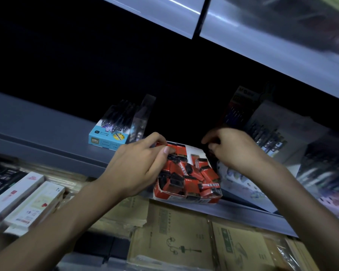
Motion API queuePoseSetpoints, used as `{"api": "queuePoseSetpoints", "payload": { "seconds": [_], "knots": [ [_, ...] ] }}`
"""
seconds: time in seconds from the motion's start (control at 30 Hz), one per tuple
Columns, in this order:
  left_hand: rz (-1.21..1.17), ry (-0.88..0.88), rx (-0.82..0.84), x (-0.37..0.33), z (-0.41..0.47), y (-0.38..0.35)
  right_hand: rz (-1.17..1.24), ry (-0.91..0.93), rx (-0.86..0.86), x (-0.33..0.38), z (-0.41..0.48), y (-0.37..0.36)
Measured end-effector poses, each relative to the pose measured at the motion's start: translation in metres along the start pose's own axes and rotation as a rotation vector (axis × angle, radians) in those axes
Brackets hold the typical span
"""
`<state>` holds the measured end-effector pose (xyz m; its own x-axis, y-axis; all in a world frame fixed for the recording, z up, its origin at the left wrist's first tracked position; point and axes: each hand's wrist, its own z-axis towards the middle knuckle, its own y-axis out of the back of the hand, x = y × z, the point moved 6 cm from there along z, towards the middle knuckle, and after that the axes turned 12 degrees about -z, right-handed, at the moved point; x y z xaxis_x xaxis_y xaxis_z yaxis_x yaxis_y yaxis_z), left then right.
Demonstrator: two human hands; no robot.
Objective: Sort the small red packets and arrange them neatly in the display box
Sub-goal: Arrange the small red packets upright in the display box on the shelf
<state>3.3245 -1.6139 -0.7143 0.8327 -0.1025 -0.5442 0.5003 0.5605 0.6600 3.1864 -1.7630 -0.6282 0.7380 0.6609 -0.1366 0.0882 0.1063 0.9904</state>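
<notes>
With my left grip (137, 165) pinching a red packet (160, 145) at the display box's (184, 199) far-left corner and my right grip (235, 151) curled at its far edge, on what I cannot tell, I should seat packets flush, row by row.

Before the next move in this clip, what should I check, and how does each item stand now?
1. Left hand pinches one packet: ok.
2. Right hand holds something: cannot tell, curled fingers in shadow.
3. Display box rests on the shelf: ok.
4. Red packets lined up neatly: not ok, jumbled.
5. Room left in the box: ok, bare white interior shows at the back.
</notes>
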Motion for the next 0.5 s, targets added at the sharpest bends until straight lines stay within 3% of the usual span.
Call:
{"api": "queuePoseSetpoints", "payload": {
  "seconds": [0.23,0.5],
  "knots": [
    [0.012,0.004,0.000,0.001,-0.001,0.001,-0.041,0.137,0.266,0.010,0.003,-0.020],
    [0.016,0.010,0.005,0.002,0.000,0.000,-0.016,0.109,0.159,0.004,0.003,-0.010]
  ]
}}
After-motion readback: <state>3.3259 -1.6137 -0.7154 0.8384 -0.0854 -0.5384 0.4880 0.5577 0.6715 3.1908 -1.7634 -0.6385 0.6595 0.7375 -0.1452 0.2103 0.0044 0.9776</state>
